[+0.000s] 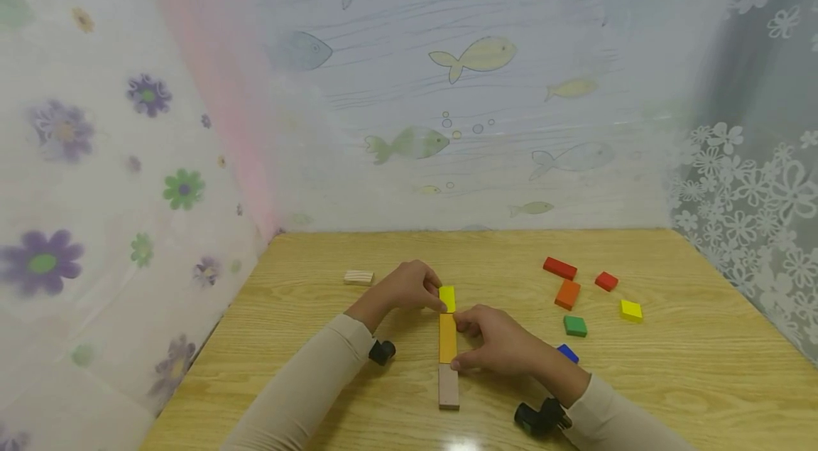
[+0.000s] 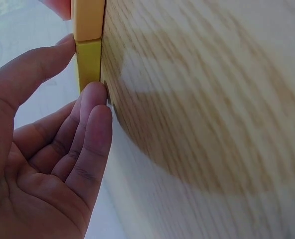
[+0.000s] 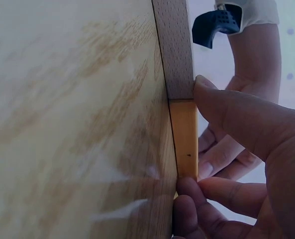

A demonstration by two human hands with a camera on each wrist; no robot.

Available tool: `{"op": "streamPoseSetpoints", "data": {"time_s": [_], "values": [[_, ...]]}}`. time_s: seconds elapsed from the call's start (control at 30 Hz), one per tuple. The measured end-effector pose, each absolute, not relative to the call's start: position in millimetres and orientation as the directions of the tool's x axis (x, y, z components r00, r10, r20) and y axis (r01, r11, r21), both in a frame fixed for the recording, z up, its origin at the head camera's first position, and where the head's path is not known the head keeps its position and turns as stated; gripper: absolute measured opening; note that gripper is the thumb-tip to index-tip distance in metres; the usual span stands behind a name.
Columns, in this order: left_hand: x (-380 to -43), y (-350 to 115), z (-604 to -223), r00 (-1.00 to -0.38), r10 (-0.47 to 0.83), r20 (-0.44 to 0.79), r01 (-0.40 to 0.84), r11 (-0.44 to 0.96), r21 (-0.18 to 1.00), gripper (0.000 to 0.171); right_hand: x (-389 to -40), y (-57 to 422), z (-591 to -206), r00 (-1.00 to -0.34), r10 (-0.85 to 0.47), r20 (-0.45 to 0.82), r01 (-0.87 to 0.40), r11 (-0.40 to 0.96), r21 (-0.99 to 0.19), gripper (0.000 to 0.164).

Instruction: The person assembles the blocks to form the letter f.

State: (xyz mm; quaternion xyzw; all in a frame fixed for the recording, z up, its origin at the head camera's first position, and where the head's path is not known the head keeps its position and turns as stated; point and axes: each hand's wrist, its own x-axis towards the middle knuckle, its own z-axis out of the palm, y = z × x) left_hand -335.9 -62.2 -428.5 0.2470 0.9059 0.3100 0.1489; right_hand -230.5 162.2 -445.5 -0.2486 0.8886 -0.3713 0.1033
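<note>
A row of wooden blocks runs away from me on the table, end to end. Nearest is a pale brown block (image 1: pixel 449 388), then a yellow-orange block (image 1: pixel 448 341), then a short yellow block (image 1: pixel 449 297). My left hand (image 1: pixel 409 286) pinches the yellow block from its left side, thumb by the joint with the yellow-orange block (image 2: pixel 88 20) and fingertips at the far end. With my right hand (image 1: pixel 501 341) I hold the yellow-orange block from the right; the thumb touches near its joint with the brown block (image 3: pixel 175 55), and curled fingers sit at its far end.
Loose blocks lie at the right: a long red one (image 1: pixel 559 268), a small red one (image 1: pixel 606 281), an orange one (image 1: pixel 567 294), a yellow one (image 1: pixel 630 310), a green one (image 1: pixel 575 326) and a partly hidden blue one (image 1: pixel 567 353). A pale striped block (image 1: pixel 359 278) lies at the left.
</note>
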Motion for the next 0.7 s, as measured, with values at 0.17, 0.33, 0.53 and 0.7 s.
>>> {"op": "streamPoseSetpoints", "data": {"time_s": [0.17,0.33,0.53,0.7], "values": [[-334.3,-61.4,-428.0,-0.838,0.533,-0.113,0.350,0.686,0.637,0.054,-230.3,161.6,-445.5,-0.855,-0.518,0.006,-0.370,0.603,-0.707,0.080],[-333.2,-61.1,-428.0,-0.841,0.529,-0.113,0.349,0.690,0.635,0.054,-230.2,161.1,-445.5,-0.855,-0.518,0.005,-0.368,0.601,-0.710,0.080],[-332.2,-60.9,-428.3,-0.846,0.520,-0.116,0.343,0.699,0.628,0.055,-230.9,161.1,-446.5,-0.855,-0.518,0.009,-0.373,0.605,-0.703,0.081],[-330.4,-60.2,-427.2,-0.851,0.510,-0.121,0.332,0.704,0.628,0.055,-231.8,161.2,-447.6,-0.854,-0.520,0.015,-0.378,0.602,-0.703,0.082]]}}
